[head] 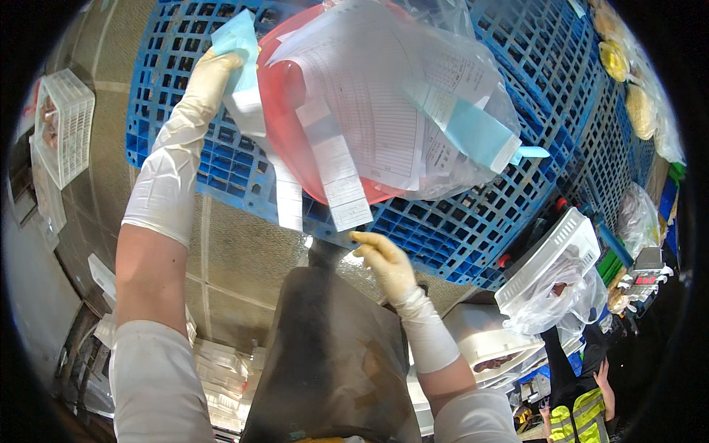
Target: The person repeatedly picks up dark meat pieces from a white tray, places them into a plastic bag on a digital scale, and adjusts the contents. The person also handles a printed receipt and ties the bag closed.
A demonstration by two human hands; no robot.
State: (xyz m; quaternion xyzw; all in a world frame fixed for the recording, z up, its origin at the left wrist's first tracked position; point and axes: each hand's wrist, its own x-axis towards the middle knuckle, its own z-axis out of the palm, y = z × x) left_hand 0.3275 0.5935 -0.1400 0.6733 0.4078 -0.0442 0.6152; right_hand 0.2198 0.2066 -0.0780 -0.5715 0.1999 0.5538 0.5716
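Observation:
My left hand (213, 75), in a long cream glove, grips a light-blue paper slip (235, 33) at the left rim of a red plastic basin (275, 116). In the basin lie printed paper sheets (360, 122) beneath clear plastic. A long white paper strip (338, 177) hangs over its front rim, with another white strip (289, 194) to the left. A second light-blue slip (479, 133) rests over the right side. My right hand (388, 266), gloved too, hovers just below the strip's end, holding nothing, its fingers slightly curled and apart.
Blue plastic pallets (232, 166) lie under the basin. A white crate (66, 127) stands at far left. On the right are a white basket (548, 249) with a plastic bag, a digital scale (645, 277) and a person in a yellow reflective vest (579, 418). The tiled floor (243, 255) looks wet.

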